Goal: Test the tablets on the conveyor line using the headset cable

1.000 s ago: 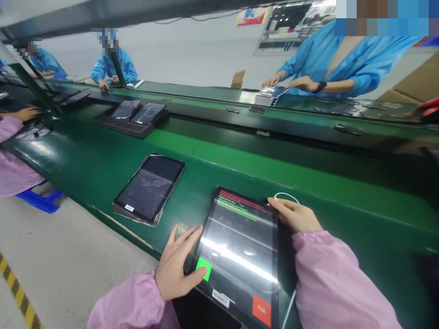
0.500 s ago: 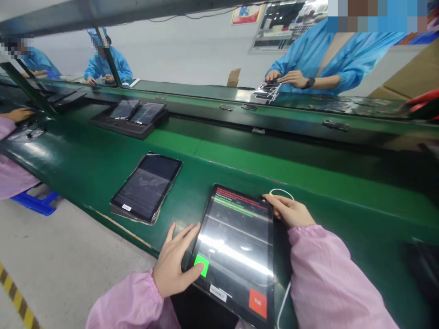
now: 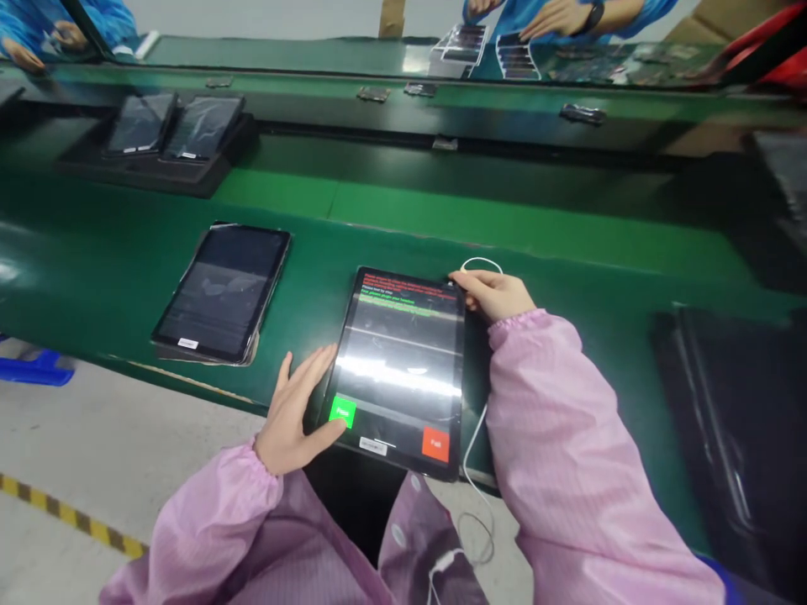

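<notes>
A lit tablet (image 3: 403, 370) lies on the green conveyor belt (image 3: 567, 235) in front of me, showing red and green text, a green square at its lower left and a red square at its lower right. My left hand (image 3: 296, 416) rests flat at the tablet's left edge, fingers spread, thumb beside the green square. My right hand (image 3: 495, 294) is closed at the tablet's top right corner, pinching the end of a white cable (image 3: 482, 262). The cable runs down the tablet's right side toward my lap.
A second dark tablet (image 3: 220, 290) lies to the left on the belt. A black tray (image 3: 157, 147) holds two more tablets farther back. Black sheets (image 3: 731, 420) lie at the right. Another person's hands (image 3: 555, 17) work across the line.
The view has tilted down and shifted, so the tablet sits higher in frame. My hands keep their places on the tablet's left edge and top right corner.
</notes>
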The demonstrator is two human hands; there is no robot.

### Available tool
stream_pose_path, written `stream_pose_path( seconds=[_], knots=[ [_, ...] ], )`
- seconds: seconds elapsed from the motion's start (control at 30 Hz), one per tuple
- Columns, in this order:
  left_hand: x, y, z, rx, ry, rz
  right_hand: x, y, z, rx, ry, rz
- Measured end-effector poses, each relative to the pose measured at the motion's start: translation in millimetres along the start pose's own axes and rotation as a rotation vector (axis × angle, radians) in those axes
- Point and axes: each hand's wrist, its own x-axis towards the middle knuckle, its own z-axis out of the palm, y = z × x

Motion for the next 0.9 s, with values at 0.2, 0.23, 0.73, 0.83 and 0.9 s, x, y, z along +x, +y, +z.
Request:
stream_pose_path(
  seconds=[0.2,0.23,0.73,0.83,0.9],
  knots=[
    [2,19,13.3,0.126,-0.013,-0.072,3,3,1,0.072,0.024,0.011],
    [2,22,16.5,0.132,-0.012,-0.092,2,3,1,0.046,0.029,0.001],
    [1,24,20.6,0.109,-0.027,-0.168,36,-24,-5,0.235,0.184,-0.027],
    [1,23,14.5,0.116,-0.040,-0.123,29,-26,-33,0.652,0.290,-0.045],
    [8,21,8.5,0.118,-0.018,-0.066,13,-21,-50,0.883,0.363,-0.108]
  ],
)
